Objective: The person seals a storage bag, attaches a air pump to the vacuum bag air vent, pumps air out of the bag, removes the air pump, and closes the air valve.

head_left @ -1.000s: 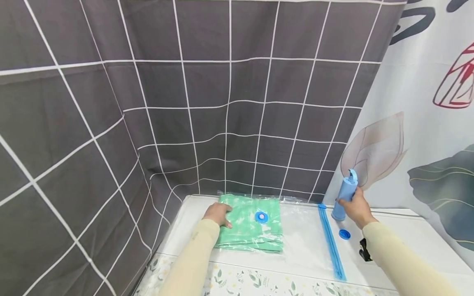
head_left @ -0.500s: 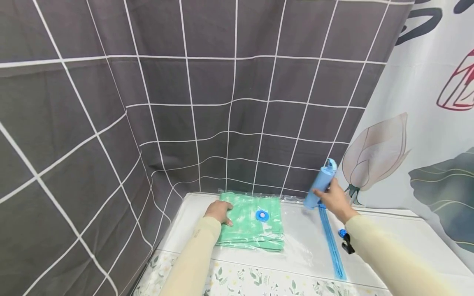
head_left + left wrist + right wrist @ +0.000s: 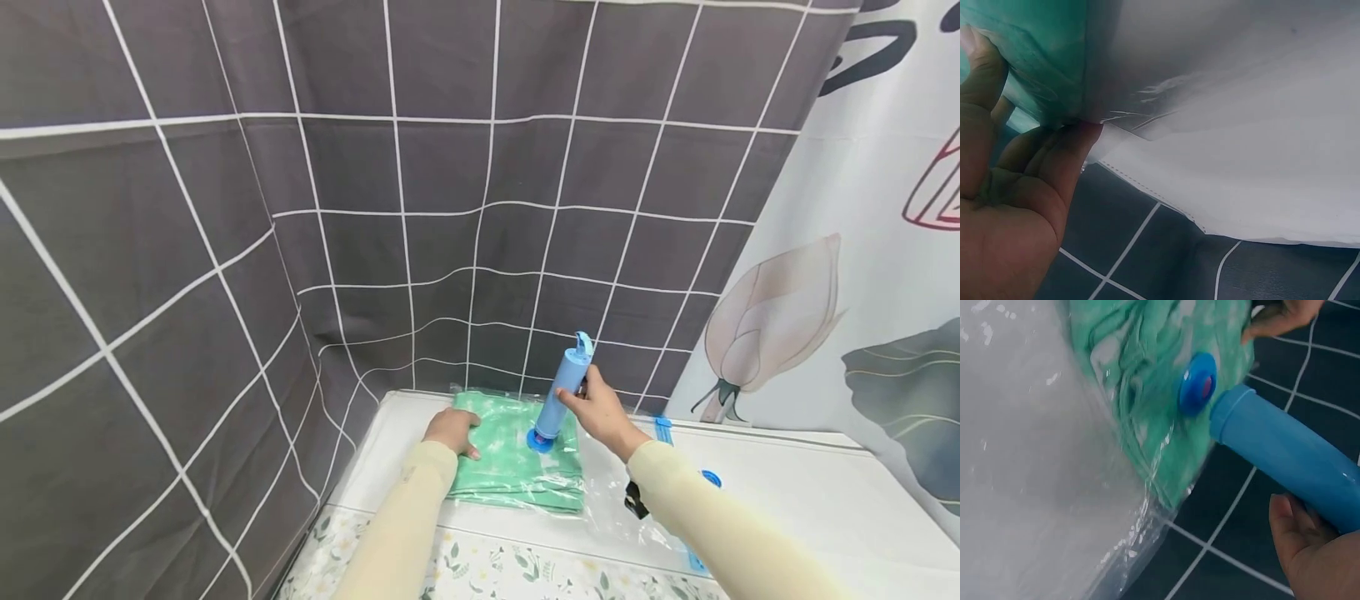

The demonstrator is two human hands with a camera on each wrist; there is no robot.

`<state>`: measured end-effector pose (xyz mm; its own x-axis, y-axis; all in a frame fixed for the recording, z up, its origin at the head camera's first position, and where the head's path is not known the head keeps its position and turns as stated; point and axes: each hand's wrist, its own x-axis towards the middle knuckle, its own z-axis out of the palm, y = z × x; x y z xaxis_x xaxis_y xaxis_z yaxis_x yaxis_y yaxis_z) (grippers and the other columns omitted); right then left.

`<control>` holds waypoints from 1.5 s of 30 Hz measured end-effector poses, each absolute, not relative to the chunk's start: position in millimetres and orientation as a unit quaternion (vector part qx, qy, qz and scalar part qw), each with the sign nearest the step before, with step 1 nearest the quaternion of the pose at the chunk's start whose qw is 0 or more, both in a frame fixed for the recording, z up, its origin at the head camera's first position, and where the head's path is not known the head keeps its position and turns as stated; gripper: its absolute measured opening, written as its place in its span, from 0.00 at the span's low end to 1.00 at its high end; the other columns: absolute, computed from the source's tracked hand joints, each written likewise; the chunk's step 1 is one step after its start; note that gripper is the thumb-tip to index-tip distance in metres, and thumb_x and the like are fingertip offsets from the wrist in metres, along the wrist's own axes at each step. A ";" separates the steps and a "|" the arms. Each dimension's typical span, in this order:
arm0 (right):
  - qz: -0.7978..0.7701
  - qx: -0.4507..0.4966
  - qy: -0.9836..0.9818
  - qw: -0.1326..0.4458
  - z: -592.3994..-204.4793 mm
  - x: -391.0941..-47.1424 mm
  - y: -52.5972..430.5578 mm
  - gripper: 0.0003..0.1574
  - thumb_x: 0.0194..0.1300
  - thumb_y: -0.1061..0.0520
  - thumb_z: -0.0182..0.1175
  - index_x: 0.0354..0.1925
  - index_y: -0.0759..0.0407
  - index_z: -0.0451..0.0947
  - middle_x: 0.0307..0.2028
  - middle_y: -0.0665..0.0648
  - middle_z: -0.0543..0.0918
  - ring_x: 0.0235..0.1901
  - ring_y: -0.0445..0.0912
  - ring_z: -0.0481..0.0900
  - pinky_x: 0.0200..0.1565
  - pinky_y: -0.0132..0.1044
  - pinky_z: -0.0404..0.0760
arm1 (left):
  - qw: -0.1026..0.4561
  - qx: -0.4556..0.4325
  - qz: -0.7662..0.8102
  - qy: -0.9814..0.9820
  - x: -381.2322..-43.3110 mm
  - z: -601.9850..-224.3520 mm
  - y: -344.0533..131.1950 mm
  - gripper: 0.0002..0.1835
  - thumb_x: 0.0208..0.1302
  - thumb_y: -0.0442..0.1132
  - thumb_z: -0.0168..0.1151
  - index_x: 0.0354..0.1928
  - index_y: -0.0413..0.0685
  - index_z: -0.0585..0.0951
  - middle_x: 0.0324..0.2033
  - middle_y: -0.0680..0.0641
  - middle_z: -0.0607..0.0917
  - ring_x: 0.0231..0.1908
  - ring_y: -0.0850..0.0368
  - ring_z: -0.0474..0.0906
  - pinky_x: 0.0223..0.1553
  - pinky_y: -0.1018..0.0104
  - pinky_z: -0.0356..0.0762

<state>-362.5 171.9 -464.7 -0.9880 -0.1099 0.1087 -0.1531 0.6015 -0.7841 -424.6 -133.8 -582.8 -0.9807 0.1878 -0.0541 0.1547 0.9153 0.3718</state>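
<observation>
The person's right hand (image 3: 600, 410) grips a blue pump (image 3: 564, 392) slanting down leftward, its lower end just beside the valve (image 3: 1192, 394) on a clear bag (image 3: 1041, 487) of green cloth (image 3: 487, 467); the left hand (image 3: 450, 432), fingers relaxed, rests on the bag's left edge.

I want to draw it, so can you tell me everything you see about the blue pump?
The blue pump is a smooth, straight tube that looks like plastic, with a curved handle on top and a rim at the bottom. The right hand grips its side. It tilts over the green cloth, its bottom end close to the blue valve on the clear bag.
</observation>
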 end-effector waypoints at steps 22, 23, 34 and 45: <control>0.405 0.078 -0.910 0.044 -481.9 -360.4 155.8 0.39 0.82 0.48 0.71 0.74 0.67 0.65 0.67 0.78 0.85 0.66 0.70 0.89 0.67 0.63 0.91 | 0.043 0.088 0.198 0.975 -418.0 -578.5 -127.1 0.46 0.44 0.50 0.87 0.72 0.54 0.87 0.71 0.43 0.89 0.75 0.34 0.82 0.82 0.38 0.77; 0.404 0.075 -0.910 0.043 -481.3 -360.7 156.6 0.40 0.82 0.48 0.71 0.75 0.67 0.64 0.68 0.79 0.84 0.66 0.70 0.88 0.67 0.63 0.91 | 0.042 0.088 0.196 0.976 -420.7 -582.7 -127.1 0.46 0.44 0.51 0.87 0.72 0.55 0.87 0.72 0.44 0.88 0.75 0.34 0.81 0.82 0.38 0.76; 0.377 0.121 -0.917 0.049 -436.5 -358.0 159.1 0.45 0.84 0.43 0.67 0.79 0.70 0.61 0.67 0.77 0.84 0.68 0.71 0.86 0.69 0.66 0.88 | 0.016 0.107 0.201 0.974 -385.1 -538.7 -74.7 0.58 0.51 0.59 0.92 0.83 0.51 0.76 0.82 0.35 0.76 0.79 0.28 0.76 0.73 0.24 0.81; 0.388 0.126 -0.913 -0.001 -400.6 -362.0 164.4 0.37 0.81 0.52 0.67 0.77 0.70 0.74 0.71 0.74 0.84 0.70 0.67 0.86 0.71 0.60 0.88 | -0.090 0.101 0.403 0.905 -352.1 -498.4 5.7 0.47 0.58 0.56 0.91 0.75 0.46 0.80 0.65 0.39 0.91 0.65 0.39 0.88 0.67 0.43 0.90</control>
